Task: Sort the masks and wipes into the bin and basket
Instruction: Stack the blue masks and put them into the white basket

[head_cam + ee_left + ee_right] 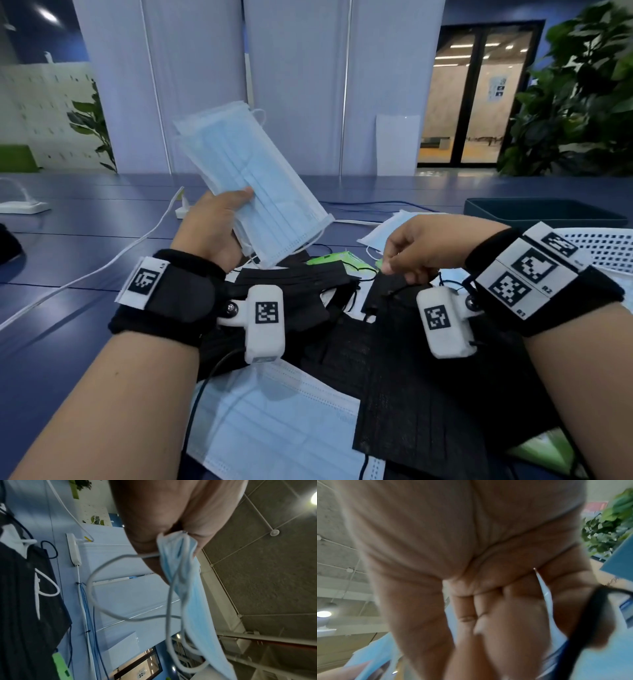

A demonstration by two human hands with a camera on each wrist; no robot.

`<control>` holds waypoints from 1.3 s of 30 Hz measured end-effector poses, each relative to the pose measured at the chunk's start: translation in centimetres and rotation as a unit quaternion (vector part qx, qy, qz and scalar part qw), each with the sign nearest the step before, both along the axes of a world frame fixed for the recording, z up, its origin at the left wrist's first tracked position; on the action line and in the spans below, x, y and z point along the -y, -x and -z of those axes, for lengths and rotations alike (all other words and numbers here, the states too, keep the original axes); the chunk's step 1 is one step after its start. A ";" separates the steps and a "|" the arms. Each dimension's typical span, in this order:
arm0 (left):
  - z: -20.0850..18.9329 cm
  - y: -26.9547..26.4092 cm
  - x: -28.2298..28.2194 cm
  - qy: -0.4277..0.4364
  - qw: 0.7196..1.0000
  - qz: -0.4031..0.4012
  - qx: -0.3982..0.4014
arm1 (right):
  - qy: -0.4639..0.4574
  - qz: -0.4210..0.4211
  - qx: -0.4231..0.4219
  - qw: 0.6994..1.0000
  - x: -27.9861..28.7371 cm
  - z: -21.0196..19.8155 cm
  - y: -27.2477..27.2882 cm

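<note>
My left hand is raised above the table and grips a stack of light blue masks by the lower end; their ear loops dangle in the left wrist view, under the blue masks. My right hand hovers over the pile with fingers curled downward and seems to pinch the top edge of a black mask. More black masks and a blue mask lie near me. A green wipe packet lies behind the black masks.
A dark teal bin stands at the far right, with a white perforated basket in front of it. A white cable and a power strip lie at the left. Another green packet shows at the bottom right.
</note>
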State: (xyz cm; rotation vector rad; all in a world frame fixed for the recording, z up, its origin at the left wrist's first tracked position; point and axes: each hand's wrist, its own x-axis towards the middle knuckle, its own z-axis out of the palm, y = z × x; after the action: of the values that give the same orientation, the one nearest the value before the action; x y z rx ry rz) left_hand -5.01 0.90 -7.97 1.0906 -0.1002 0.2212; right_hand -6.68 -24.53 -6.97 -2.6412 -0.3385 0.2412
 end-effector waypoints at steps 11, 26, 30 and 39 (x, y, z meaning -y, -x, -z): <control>-1.3 2.7 -3.3 -0.028 0.999 0.018 -0.024 | -0.104 -0.142 -0.017 0.984 -3.1 -2.6 4.8; 3.3 2.7 -5.6 -0.002 0.997 -0.017 -0.071 | 0.294 -0.160 -0.055 0.941 -13.3 2.9 6.7; 3.4 3.1 -6.5 0.022 0.997 -0.029 -0.068 | 0.293 -0.172 -0.065 0.938 -14.0 3.7 6.9; 3.5 3.3 -7.6 0.031 0.994 -0.079 -0.064 | 0.151 -0.196 0.009 0.969 -12.8 3.3 6.4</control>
State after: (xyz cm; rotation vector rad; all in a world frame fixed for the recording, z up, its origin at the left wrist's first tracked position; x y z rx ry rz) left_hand -8.34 8.50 -11.49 1.0488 0.1083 0.2938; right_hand -13.12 -11.75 -10.29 -2.8510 -0.8981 0.4238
